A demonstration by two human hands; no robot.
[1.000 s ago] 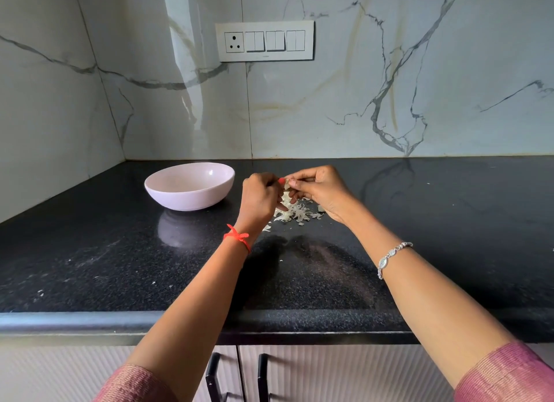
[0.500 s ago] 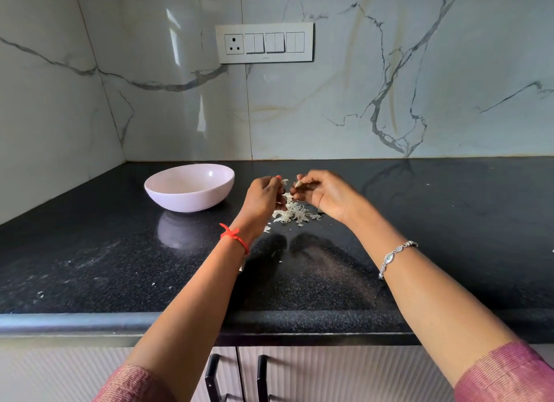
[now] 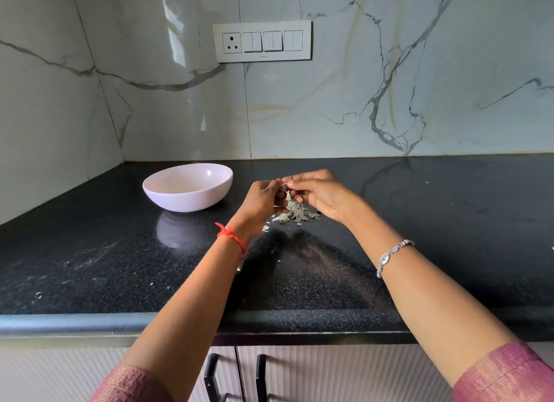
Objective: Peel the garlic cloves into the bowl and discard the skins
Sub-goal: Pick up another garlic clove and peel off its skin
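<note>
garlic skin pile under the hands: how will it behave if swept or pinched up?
The garlic skin pile looks like thin, papery flakes, so probably very light and floppy. Stray flakes already dot the black counter, so a sweep would likely scatter them. Pinching would probably lift only a few.

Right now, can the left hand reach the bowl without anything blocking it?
Probably yes: the left hand is just right of the bowl, with only bare countertop between them.

We count one bowl (image 3: 188, 188), one heap of garlic skins (image 3: 295, 213) on the desk (image 3: 449, 221), two hands, two cupboard handles, and one switch plate (image 3: 262, 41)
</note>
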